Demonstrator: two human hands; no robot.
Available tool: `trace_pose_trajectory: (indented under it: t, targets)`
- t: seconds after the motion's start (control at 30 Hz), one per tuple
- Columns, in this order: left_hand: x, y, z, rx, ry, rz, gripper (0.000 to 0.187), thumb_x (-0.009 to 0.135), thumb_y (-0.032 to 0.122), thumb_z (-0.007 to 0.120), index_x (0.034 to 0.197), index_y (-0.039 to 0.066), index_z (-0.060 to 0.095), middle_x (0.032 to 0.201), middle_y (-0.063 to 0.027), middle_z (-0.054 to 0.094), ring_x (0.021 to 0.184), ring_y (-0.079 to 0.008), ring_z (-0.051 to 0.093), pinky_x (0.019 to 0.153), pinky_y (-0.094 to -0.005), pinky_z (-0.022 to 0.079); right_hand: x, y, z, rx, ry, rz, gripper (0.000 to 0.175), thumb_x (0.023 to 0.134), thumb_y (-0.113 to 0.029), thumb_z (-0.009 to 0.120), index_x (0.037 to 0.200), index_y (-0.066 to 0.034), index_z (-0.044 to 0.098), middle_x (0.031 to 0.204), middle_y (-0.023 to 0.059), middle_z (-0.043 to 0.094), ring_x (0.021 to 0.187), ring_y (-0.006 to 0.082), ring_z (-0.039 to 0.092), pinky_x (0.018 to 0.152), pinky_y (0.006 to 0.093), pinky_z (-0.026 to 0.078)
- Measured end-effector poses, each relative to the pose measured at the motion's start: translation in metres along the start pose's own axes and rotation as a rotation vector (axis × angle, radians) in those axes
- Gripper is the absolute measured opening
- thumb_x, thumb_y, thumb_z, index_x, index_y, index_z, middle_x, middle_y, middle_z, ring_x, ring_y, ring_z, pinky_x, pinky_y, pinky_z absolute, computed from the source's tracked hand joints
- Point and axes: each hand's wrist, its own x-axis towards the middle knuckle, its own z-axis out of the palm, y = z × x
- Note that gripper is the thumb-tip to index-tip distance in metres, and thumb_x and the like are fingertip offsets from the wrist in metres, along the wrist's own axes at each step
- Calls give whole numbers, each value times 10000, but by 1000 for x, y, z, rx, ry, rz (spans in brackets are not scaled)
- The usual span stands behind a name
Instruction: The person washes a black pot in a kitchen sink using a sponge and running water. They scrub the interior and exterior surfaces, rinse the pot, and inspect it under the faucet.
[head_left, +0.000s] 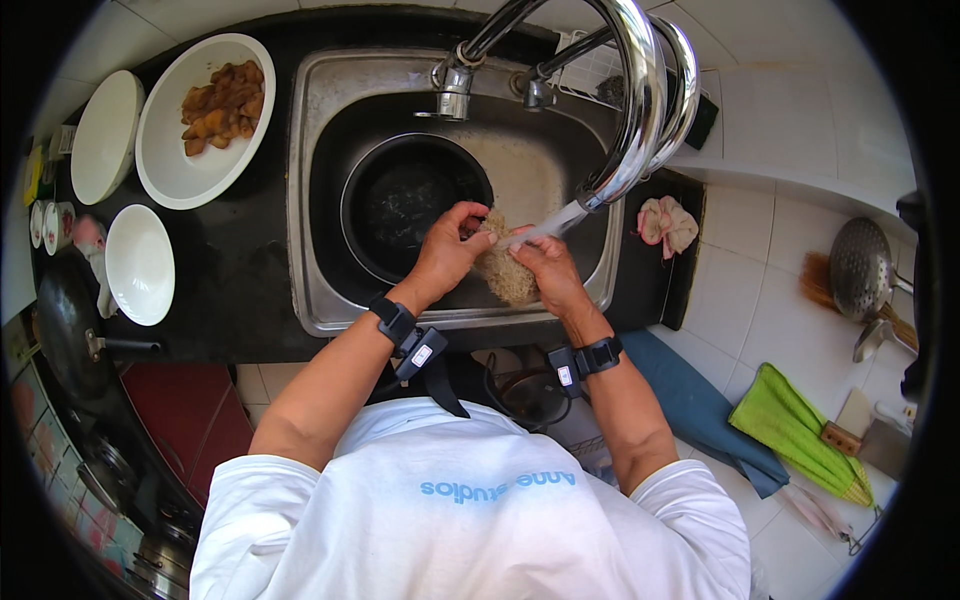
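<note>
Both hands are over the right half of the sink, gripping a tan fibrous scrubber, likely a loofah (508, 277). My left hand (448, 251) pinches its upper left end, thumb on top and fingers curled. On the other side, my right hand (546, 268) presses its thumb against the scrubber. A stream of water (551, 225) pours from the chrome faucet (634, 142) onto it between the thumbs. Just left of the hands, a round black basin (397, 199) sits in the stainless steel sink (307, 300), partly covered by my left hand.
On the black counter (225, 277) at left are a white bowl of brown chunks of food (223, 109), an empty white bowl (140, 265) and another pale bowl (107, 137). A frying pan (75, 330) lies beyond. Right of the sink sits a crumpled cloth (667, 226).
</note>
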Motion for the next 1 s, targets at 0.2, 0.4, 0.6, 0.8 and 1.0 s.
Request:
trace_pose_trajectory:
  t: [0.2, 0.4, 0.6, 0.8, 1.0]
  targets:
    - [11, 1, -9, 129, 185, -25, 130, 863, 66, 661, 987, 25, 657, 901, -91, 636, 867, -161, 631, 787, -288, 497, 0, 1, -6, -179, 102, -22, 134, 911, -50, 618, 1034, -12, 656, 900, -51, 600, 815, 27, 507, 734, 199, 433]
    - [8, -8, -10, 414, 93, 269, 108, 862, 101, 654, 958, 51, 664, 926, -109, 644, 884, -247, 643, 800, -323, 503, -3, -4, -4, -33, 4, 53, 158, 922, -49, 608, 1073, -17, 642, 933, -33, 630, 839, 45, 561, 772, 220, 474]
    - [3, -3, -26, -429, -201, -316, 286, 963, 218, 596, 1229, 118, 569, 1031, 21, 660, 913, -169, 642, 763, -373, 540, -3, -14, -2, 424, -114, 104, 171, 951, -66, 589, 1118, -32, 608, 1017, 29, 657, 912, 115, 633, 845, 273, 523]
    - [-3, 9, -22, -414, -17, -391, 225, 971, 180, 566, 1191, 137, 558, 1030, 25, 648, 876, -112, 623, 685, -290, 529, 1, -20, 2, 259, -41, 215, 341, 942, -73, 609, 1266, -46, 508, 1124, 52, 625, 1049, 154, 618, 865, 326, 543]
    - [-15, 10, -3, -380, -157, -257, 464, 1019, 243, 481, 1469, 147, 423, 1354, -41, 535, 1208, -174, 499, 994, -403, 439, -5, -15, 22, 263, -3, 264, 508, 911, -72, 655, 1366, -61, 431, 1154, 58, 614, 1026, 173, 629, 863, 347, 553]
